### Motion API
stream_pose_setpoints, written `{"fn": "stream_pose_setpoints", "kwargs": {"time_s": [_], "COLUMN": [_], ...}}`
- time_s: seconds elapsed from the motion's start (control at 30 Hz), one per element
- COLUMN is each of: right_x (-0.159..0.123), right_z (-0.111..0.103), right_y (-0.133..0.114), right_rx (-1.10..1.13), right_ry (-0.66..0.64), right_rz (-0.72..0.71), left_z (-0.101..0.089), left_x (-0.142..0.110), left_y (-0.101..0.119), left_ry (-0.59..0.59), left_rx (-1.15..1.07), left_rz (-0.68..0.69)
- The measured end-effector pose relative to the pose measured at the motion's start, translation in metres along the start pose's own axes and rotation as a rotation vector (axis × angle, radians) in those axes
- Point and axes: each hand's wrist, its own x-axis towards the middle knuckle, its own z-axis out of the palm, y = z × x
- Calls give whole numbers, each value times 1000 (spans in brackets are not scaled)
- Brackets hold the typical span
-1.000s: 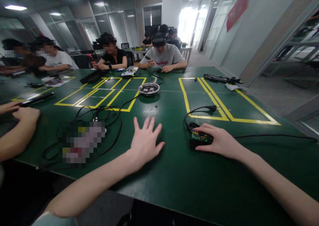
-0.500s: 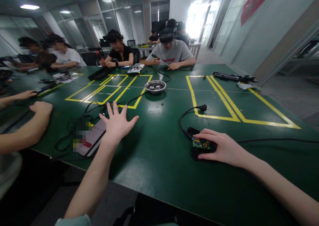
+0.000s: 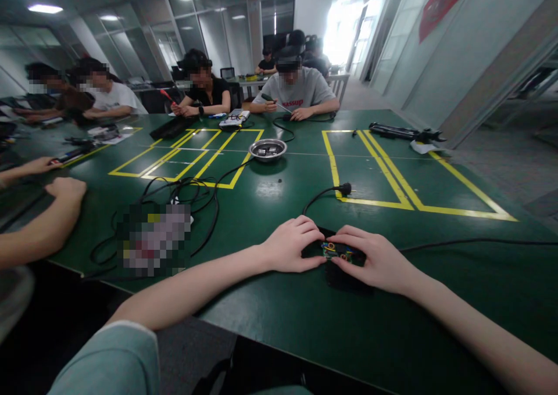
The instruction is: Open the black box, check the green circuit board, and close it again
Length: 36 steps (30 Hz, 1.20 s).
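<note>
A small green circuit board (image 3: 332, 251) with copper coils and coloured wires sits at a black plastic casing (image 3: 349, 280) on the table in front of me. My right hand (image 3: 383, 258) grips the board's right side between thumb and fingers. From the opposite side, my left hand (image 3: 293, 245) pinches its left edge, thumb below and fingers above. My fingertips hide the board's ends and part of the casing. Just beyond my hands, a short black cord ends in a power plug (image 3: 344, 189).
A metal bowl (image 3: 267, 150) with small metal parts stands mid-table. Tangled black cables (image 3: 192, 187) and a blurred-out object (image 3: 157, 241) lie left. Yellow tape marks the green table (image 3: 270, 313). A neighbour's arm (image 3: 47, 226) rests at far left; other people sit opposite.
My left hand has come from above the blurred-out object, fingers spread, rightward to the circuit board and closed on it. The board has shifted slightly left in view; my right hand still grips it.
</note>
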Motion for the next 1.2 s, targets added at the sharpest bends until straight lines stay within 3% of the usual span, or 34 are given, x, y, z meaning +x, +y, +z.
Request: {"fn": "stream_pose_setpoints", "kwargs": {"time_s": [0.27,0.5,0.63,0.9,1.2], "right_x": [-1,-1,6,16,14], "right_z": [-6,-2,5,12,9], "right_y": [17,8,3,4,11], "right_rx": [-163,-158,-170,-218,-147], "right_ry": [-2,-21,45,194,150], "right_rz": [-22,-1,27,35,14], "left_z": [2,-1,-2,-1,-1], "left_x": [-1,-3,-3,-3,-4], "left_y": [-2,-4,-6,-9,-12], "left_ry": [36,-43,-63,-16,29], "left_rx": [122,108,100,92,60], "left_rz": [23,-54,-57,-109,-144]}}
